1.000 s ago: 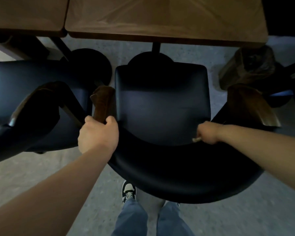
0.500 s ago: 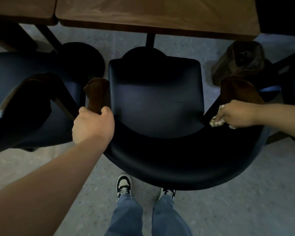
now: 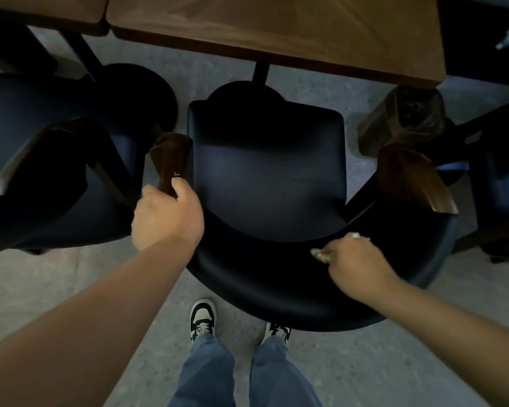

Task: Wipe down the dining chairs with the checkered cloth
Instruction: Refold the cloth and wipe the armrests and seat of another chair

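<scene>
**Operator:** Where is the cloth, and which hand has it?

**Technician:** Your right hand (image 3: 357,264) holds the small bunched pale checkered cloth (image 3: 322,255). The fingers are curled round it, and only scraps of fabric show at the knuckles. The cloth is pressed on the dark, smooth curved backrest of the middle dining chair (image 3: 276,292), on its top edge, right of centre.

**Operator:** And the other hand?

**Technician:** Your left hand (image 3: 168,218) is closed round the brown wooden left armrest (image 3: 169,160) of the same chair and steadies it.

**Operator:** Which way should the next stroke run?

**Technician:** The backrest's long axis sweeps in an arc from one armrest to the other. From the cloth, most of the rail lies toward your left hand; the brown wooden right armrest (image 3: 409,177) lies near, up and to the right. The right hand is the nearer one for either direction. Follow the curve; a straight pull would probably slip off the rail.
</scene>
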